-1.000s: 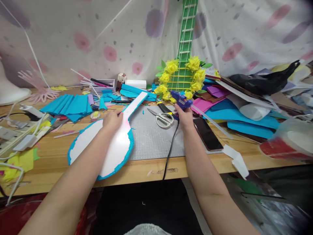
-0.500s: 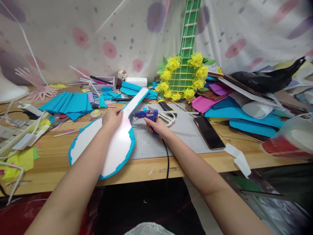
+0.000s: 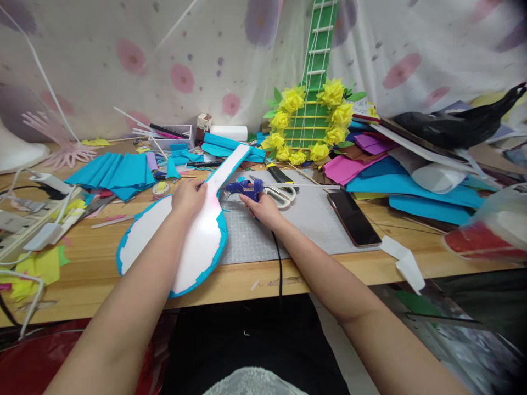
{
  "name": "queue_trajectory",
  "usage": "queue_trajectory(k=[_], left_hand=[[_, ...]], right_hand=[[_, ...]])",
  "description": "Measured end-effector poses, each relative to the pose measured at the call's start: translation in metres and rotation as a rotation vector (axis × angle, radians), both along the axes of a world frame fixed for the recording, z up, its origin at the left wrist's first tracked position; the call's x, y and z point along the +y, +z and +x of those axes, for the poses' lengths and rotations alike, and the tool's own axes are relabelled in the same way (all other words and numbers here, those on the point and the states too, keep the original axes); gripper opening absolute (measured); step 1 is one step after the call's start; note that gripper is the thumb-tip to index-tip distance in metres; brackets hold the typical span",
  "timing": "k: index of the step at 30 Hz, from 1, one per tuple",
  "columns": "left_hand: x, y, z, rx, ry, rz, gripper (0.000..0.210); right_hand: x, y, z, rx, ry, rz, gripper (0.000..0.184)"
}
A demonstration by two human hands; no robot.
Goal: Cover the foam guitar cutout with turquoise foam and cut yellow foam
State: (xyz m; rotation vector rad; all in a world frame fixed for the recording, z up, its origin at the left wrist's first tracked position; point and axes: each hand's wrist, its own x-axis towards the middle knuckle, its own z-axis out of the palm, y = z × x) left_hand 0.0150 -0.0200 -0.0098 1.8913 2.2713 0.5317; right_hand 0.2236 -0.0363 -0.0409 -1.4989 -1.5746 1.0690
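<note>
My left hand (image 3: 188, 198) grips a white guitar-shaped board (image 3: 197, 247) where its neck meets the round body. Blue crepe paper wraps the board's edge, and its neck slants up to the right. In my right hand (image 3: 261, 208) is a blue glue gun (image 3: 247, 188), its nozzle pointing left, close to the right side of the neck's base. Whether the nozzle touches the edge I cannot tell. A long glue stick (image 3: 313, 186) sticks out of the gun's rear to the right. White-handled scissors (image 3: 284, 196) lie just behind the gun.
A grey cutting mat (image 3: 304, 236) lies under the tools, with a phone (image 3: 354, 219) at its right. Behind stands a green paper guitar (image 3: 315, 82) ringed with yellow flowers. Blue crepe paper (image 3: 111, 173) lies left, a paper pile (image 3: 411, 181) right. A power strip (image 3: 20, 236) sits far left.
The glue gun and my right hand have shifted very slightly left, along the neck's base. The camera view has moved a little; the board stays held in the same place.
</note>
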Motion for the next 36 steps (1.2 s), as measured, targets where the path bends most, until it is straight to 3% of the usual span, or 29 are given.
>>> queue_trajectory(k=[8,16,36], left_hand=[[0.0003,0.0019,0.0003,0.016,-0.023,-0.022,0.044],[-0.0007,0.0011,0.0008,0.009,0.003,-0.001,0.044],[-0.0001,0.0003,-0.0004,-0.004,-0.006,0.004,0.044]], right_hand=[[-0.0005,0.0033,-0.0007,-0.109,-0.050,0.135,0.041],[0.0006,0.0037,0.0003,-0.096,-0.034,0.113,0.046],[-0.0050,0.0064,0.0029,-0.079,0.079,0.110,0.036]])
